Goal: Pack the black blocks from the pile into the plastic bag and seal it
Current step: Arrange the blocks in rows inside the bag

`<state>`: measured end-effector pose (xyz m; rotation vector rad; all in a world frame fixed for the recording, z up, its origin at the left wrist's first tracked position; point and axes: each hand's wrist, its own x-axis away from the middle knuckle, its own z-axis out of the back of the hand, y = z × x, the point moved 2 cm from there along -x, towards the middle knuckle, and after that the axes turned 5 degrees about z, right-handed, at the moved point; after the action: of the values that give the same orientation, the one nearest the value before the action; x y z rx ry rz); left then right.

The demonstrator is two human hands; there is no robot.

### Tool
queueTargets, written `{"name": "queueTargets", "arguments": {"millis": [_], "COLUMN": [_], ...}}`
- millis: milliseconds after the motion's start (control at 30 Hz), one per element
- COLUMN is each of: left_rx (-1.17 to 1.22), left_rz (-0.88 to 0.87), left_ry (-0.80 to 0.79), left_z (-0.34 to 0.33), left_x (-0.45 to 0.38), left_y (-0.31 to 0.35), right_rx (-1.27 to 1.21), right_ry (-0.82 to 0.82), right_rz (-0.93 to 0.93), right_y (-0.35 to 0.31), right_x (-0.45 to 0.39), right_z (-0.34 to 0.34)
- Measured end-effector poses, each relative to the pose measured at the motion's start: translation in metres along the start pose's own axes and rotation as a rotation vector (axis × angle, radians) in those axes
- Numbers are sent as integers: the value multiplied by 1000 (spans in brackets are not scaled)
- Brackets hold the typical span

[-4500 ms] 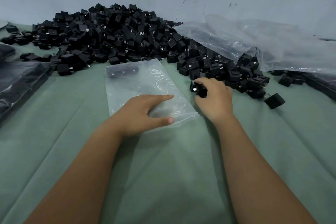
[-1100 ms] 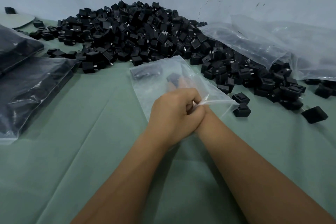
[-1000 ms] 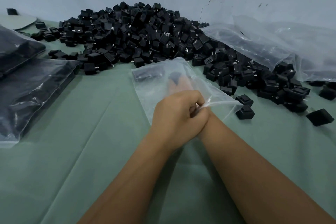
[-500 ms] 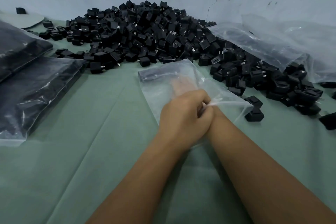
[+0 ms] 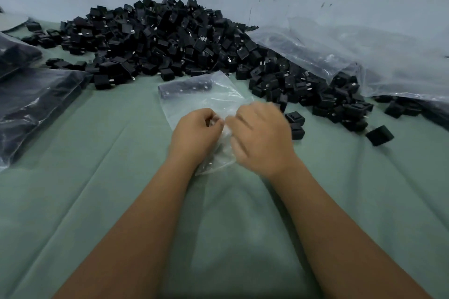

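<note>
Right hand (image 5: pixel 263 138) now outside plastic bag (image 5: pixel 209 99), blurred; left hand (image 5: pixel 194 132) pinches it on green cloth (image 5: pixel 97 177).

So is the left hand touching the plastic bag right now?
Touching. The head view shows the left hand pinching the near edge of the plastic bag between curled fingers and thumb.

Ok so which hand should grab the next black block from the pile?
The right hand. It sits beside the loose black plastic blocks at the pile's near edge, while the left hand pinches the mouth of the clear plastic bag, so it is probably best left holding that.
</note>
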<state>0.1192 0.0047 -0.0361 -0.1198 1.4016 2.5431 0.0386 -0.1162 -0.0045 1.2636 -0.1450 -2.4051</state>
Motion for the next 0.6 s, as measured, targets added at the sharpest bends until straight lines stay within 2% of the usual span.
{"name": "queueTargets", "arguments": {"millis": [67,133,200,267,333,400,467,533,600], "left_rx": [-63,-89,-83,-60,24,187,336,382,346], "left_rz": [24,32,33,18,-12,-29,-29,-34,-36], "left_ry": [-7,-7,-5,-14,-66,-151,-207,-232,-237], "left_z": [-2,-3,-4,-3,0,4,8,9,8], "left_x": [0,1,2,2,4,7,8,9,9], "left_y": [1,1,1,0,0,1,3,3,3], "right_rx": [-20,23,83,72,18,-46,-121,-188,-242], "right_ry": [161,172,18,-174,-352,-438,-406,-323,-139], "right_rz": [-263,-573,-865,-1067,-1138,-1090,-1031,-1028,-1055], "right_y": [14,32,50,63,67,63,58,56,56], "right_x": [3,13,28,41,48,50,48,44,39], "right_z": [13,20,17,12,5,-4,-9,-10,-6]}}
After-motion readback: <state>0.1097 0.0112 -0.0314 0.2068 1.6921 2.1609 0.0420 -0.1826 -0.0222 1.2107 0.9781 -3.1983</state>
